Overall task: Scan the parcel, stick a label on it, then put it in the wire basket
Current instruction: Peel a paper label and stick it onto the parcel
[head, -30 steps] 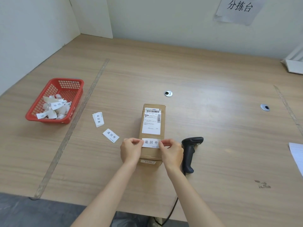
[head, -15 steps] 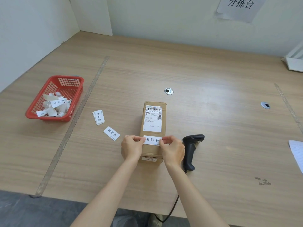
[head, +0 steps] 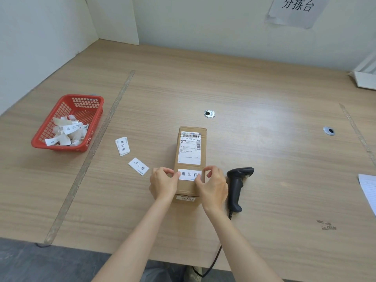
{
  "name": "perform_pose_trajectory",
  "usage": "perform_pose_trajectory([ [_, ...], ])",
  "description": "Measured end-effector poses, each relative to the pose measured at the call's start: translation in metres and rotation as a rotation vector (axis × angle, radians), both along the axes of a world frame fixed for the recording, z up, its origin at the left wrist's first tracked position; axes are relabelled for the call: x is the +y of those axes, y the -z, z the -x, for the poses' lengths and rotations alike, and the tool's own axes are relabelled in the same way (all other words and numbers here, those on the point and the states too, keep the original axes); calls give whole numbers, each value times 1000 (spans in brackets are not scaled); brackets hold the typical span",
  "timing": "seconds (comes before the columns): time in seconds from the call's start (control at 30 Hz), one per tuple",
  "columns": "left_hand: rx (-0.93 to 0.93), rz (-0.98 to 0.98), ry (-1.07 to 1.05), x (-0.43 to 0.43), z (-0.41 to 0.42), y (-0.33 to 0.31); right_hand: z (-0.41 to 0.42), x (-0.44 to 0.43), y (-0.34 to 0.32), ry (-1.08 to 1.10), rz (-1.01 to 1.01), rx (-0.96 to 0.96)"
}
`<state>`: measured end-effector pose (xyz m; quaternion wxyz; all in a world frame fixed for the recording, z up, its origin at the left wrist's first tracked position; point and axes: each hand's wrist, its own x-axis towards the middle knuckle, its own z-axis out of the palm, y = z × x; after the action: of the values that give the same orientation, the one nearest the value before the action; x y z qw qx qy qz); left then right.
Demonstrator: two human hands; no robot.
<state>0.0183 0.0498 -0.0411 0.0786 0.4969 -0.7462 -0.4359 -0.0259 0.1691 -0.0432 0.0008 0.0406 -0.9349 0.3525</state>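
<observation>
A long brown cardboard parcel lies on the wooden table, with a printed shipping slip on its far half. A white label with three black characters lies across the parcel's near half. My left hand pinches the label's left end. My right hand presses the label's right end with thumb and fingertips. A black handheld scanner lies on the table just right of my right hand, its cable running off the front edge. No wire basket is in view.
A red plastic basket with several peeled paper backings stands at the left. A small stack of labels and a single label lie left of the parcel. White paper sits at the right edge.
The label stays on the parcel with both hands at its ends. My right fingers have lifted and spread a little over the label's right end.
</observation>
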Motion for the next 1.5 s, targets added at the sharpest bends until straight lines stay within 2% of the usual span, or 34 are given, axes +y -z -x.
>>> perform_pose_trajectory([
  [0.13,-13,45,-3,4,5,-2,1,1,10,-56,-43,-15],
  [0.3,64,99,55,13,6,8,-2,-7,13,-24,84,-109],
  [0.4,62,117,96,17,8,15,-3,-14,12,3,38,-189],
  [0.77,-30,264,213,19,6,27,-6,-14,21,-31,-45,-161],
  [1.07,-4,324,179,21,6,31,-2,-13,19,-6,-27,-181],
  [1.33,28,282,143,20,5,29,1,-11,15,28,-22,-190],
  [1.5,79,56,152,1,1,24,11,9,14,-3,103,-238],
])
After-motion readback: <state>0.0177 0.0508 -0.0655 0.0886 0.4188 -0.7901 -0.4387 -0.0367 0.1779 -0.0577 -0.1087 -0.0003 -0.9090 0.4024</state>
